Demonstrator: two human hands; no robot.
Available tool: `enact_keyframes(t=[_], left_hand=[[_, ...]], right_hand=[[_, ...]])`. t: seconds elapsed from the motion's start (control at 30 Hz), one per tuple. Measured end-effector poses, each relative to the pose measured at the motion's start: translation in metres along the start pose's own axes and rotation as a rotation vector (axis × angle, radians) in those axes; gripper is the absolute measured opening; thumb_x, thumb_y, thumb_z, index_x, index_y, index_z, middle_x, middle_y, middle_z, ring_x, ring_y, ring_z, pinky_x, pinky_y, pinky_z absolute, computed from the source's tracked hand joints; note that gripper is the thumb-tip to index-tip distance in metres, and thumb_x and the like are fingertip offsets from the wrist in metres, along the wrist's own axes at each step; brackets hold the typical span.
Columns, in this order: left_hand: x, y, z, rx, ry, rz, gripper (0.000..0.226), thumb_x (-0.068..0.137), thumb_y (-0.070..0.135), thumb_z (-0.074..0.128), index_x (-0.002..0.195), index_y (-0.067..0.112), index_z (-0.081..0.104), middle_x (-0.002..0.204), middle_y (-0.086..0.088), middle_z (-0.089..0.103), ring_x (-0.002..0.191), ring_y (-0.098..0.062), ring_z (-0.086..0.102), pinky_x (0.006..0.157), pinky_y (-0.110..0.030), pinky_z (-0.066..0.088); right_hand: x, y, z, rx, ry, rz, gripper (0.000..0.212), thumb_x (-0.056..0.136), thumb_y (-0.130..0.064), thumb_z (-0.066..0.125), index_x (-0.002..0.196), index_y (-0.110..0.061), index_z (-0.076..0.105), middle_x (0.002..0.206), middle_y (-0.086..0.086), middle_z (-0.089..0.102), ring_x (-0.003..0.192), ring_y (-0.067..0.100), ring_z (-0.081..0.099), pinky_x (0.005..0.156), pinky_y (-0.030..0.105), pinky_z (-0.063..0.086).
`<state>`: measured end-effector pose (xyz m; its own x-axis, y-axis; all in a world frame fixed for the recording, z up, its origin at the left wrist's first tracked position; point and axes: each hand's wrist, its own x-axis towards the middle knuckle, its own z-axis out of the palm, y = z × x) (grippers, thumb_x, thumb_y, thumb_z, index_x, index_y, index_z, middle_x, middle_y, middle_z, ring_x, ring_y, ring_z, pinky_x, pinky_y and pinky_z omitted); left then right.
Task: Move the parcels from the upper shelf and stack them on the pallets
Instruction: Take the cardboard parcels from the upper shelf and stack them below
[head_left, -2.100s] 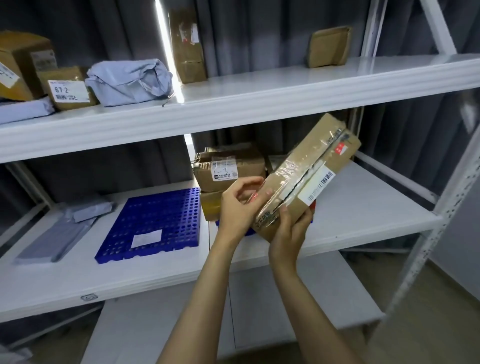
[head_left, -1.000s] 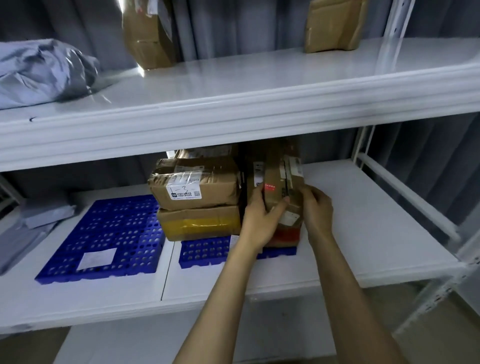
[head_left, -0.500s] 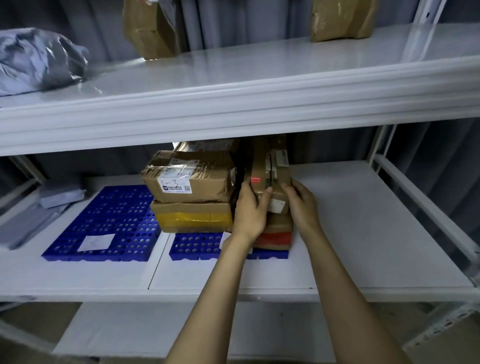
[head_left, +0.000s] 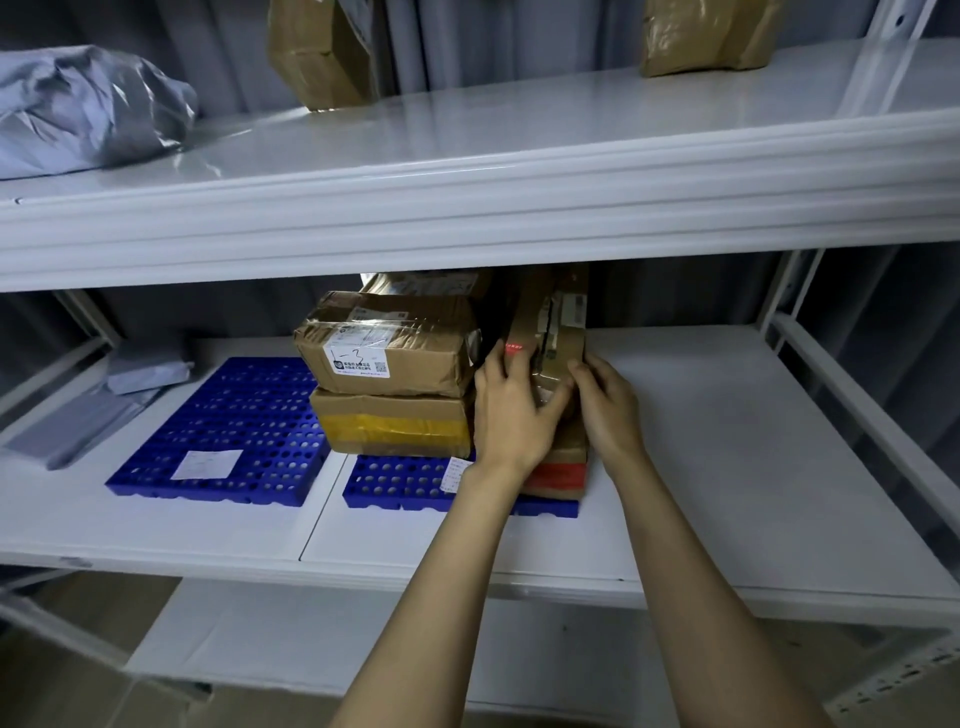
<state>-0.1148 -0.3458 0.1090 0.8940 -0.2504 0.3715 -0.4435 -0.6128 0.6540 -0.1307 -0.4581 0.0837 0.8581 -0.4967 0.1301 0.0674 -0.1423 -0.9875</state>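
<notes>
We have both hands on a narrow cardboard parcel (head_left: 551, 332) that stands on end on the right-hand blue pallet (head_left: 400, 480), on the middle shelf (head_left: 727, 467). Our left hand (head_left: 511, 410) lies flat against its near face with the fingers spread and the thumb hooked round toward the right hand (head_left: 605, 410), whose fingers curl onto the parcel's right edge; together they pinch it between them. Just left of our left fingertips sit two stacked boxes (head_left: 392, 384), touching or nearly touching the upright parcel (we cannot tell which from here).

The parcel looks stiff and light, a taped carton with glossy tape over much of it, so we judge it a little slippery under the pads. Standing on a narrow end, it will likely tip if released carelessly; holding it by the two broad faces, about mid-height, seems the surest purchase. Leaning it against the stack beside our left fingers should steady it.

Above our knuckles, on the upper shelf (head_left: 467, 171), a grey poly bag (head_left: 88, 109) and two brown parcels (head_left: 701, 36) still wait.
</notes>
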Motion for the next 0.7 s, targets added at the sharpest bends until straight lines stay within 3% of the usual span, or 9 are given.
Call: enact_keyframes(t=[0.17,0.23,0.4,0.57,0.7], left_hand=[[0.001,0.002,-0.001,0.097,0.064,0.036,0.063,0.087,0.044,0.061,0.14,0.014,0.043,0.151,-0.011,0.03,0.139,-0.027,0.025,0.109,-0.039,0.034],[0.002,0.001,0.0,0.121,0.077,0.039,0.065,0.086,0.043,0.064,0.139,0.011,0.043,0.149,-0.013,0.032,0.137,-0.028,0.028,0.109,-0.039,0.034],[0.004,-0.001,0.001,0.211,0.135,0.047,0.062,0.086,0.038,0.064,0.135,0.004,0.046,0.144,-0.02,0.039,0.134,-0.034,0.032,0.11,-0.042,0.035],[0.005,-0.002,0.004,0.295,0.19,0.102,0.052,0.088,0.032,0.061,0.127,-0.001,0.052,0.14,-0.023,0.046,0.138,-0.035,0.031,0.115,-0.047,0.027],[0.006,-0.006,0.005,0.308,0.215,0.119,0.049,0.088,0.032,0.06,0.126,0.001,0.055,0.138,-0.02,0.05,0.137,-0.033,0.034,0.116,-0.045,0.026]], right_hand=[[0.004,-0.003,0.0,-0.031,-0.004,-0.021,0.036,0.099,-0.03,0.047,0.132,-0.021,0.057,0.12,-0.007,0.063,0.109,0.01,0.059,0.092,0.026,0.048],[0.005,-0.006,0.002,-0.045,-0.022,-0.045,0.036,0.099,-0.027,0.047,0.133,-0.022,0.056,0.121,-0.007,0.063,0.11,0.009,0.058,0.094,0.027,0.047],[0.006,-0.012,0.006,-0.062,-0.041,-0.094,0.035,0.099,-0.017,0.047,0.134,-0.019,0.055,0.108,-0.016,0.055,0.103,0.001,0.052,0.09,0.019,0.04],[0.012,-0.007,0.011,-0.079,-0.073,-0.134,0.039,0.097,-0.017,0.05,0.134,-0.022,0.054,0.127,-0.005,0.062,0.116,0.01,0.057,0.103,0.035,0.046],[0.015,-0.006,0.012,-0.056,-0.081,-0.141,0.039,0.096,-0.016,0.051,0.134,-0.021,0.055,0.129,-0.002,0.062,0.118,0.01,0.057,0.105,0.037,0.045]])
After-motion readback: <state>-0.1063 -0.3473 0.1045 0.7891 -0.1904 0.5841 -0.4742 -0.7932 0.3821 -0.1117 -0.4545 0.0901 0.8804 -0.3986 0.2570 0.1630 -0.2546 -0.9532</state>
